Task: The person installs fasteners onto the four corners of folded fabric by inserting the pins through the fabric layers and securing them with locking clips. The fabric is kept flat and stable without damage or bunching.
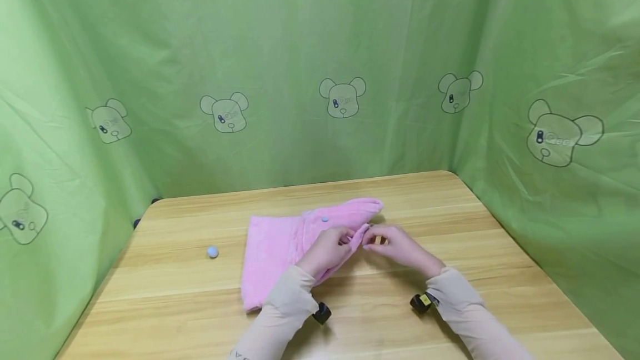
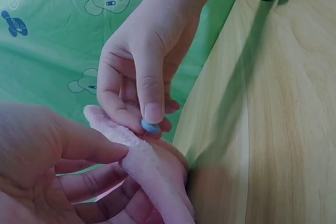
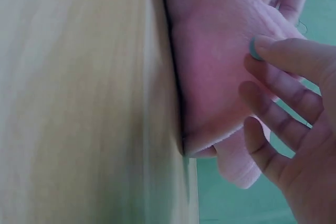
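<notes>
A folded pink towel-like cloth (image 1: 270, 254) lies on the table, its right part raised. My left hand (image 1: 327, 249) pinches the raised edge of the pink cloth between thumb and fingers. Just to the right, my right hand (image 1: 397, 246) pinches a small blue round piece (image 2: 150, 126), which looks like a button, between thumb and index finger, close to that edge. A short thin line shows beneath the piece in the left wrist view; whether it is thread or a pin I cannot tell. Another small blue round piece (image 1: 325, 219) rests on top of the cloth.
A pale blue rounded object (image 1: 212, 251) sits on the wooden table (image 1: 170, 282) left of the cloth. Green curtains (image 1: 280, 71) with bear-face drawings hang behind and at both sides. Black wrist devices (image 1: 421, 303) hang beneath both forearms.
</notes>
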Demonstrator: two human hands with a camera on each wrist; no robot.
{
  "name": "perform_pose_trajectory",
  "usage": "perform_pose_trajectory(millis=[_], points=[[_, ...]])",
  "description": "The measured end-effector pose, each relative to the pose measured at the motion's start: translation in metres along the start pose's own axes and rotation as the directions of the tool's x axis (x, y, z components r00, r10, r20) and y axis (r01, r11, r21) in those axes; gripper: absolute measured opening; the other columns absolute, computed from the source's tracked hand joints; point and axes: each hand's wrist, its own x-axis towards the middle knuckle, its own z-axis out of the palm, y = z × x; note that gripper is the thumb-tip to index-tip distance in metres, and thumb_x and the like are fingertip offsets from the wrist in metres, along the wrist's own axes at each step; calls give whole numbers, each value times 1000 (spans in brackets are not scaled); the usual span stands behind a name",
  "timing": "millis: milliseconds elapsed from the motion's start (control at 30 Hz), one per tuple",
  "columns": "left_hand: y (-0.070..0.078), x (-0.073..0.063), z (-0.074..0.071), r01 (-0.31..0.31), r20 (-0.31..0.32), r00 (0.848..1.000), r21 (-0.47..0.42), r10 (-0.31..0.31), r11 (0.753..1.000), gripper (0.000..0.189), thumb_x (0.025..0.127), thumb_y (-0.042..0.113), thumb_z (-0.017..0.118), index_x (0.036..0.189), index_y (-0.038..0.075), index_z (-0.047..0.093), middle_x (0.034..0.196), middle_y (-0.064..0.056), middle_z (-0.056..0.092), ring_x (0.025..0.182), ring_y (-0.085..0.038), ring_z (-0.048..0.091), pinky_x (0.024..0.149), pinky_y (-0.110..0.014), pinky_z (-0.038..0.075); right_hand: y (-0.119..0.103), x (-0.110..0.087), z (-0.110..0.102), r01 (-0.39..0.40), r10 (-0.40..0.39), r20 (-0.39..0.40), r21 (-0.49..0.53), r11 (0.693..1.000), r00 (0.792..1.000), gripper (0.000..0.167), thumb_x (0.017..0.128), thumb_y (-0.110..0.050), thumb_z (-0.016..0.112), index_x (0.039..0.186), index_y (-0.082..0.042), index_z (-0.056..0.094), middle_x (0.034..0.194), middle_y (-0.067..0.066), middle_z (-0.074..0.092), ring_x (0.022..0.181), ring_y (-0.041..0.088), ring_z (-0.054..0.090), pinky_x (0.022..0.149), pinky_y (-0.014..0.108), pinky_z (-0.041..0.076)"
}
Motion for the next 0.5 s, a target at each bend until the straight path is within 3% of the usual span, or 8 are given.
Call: perform_pose_trajectory(millis=[133, 300, 500], points=[[1, -1, 1, -19, 1, 1000, 16, 19, 1000, 19, 90, 8, 61, 107, 10, 70, 90, 0, 71, 79, -6, 59, 73, -19, 51, -1, 1, 6, 39, -43, -72, -52, 998, 996, 17, 80, -5, 76, 90, -17, 70, 89, -5, 69, 81, 20, 64, 71, 34, 55], [3, -1, 3, -56, -8, 998, 64, 56, 996, 18, 95, 17, 60, 107, 10, 71, 90, 2, 71, 77, -3, 58, 74, -18, 50, -1, 2, 10, 14, -29, -132, -110, 994, 991, 22, 79, -6, 77, 94, -17, 65, 88, -6, 68, 83, 22, 65, 73, 36, 56], [7, -1, 6, -115, -27, 992, 144, 120, 983, 22, 97, 27, 59, 105, 11, 72, 92, 1, 73, 77, -1, 61, 76, -17, 51, -3, 3, 12, 6, -40, -198, -166, 986, 979, 48, 75, -1, 79, 117, -7, 56, 100, 3, 66, 89, 21, 63, 77, 41, 57]])
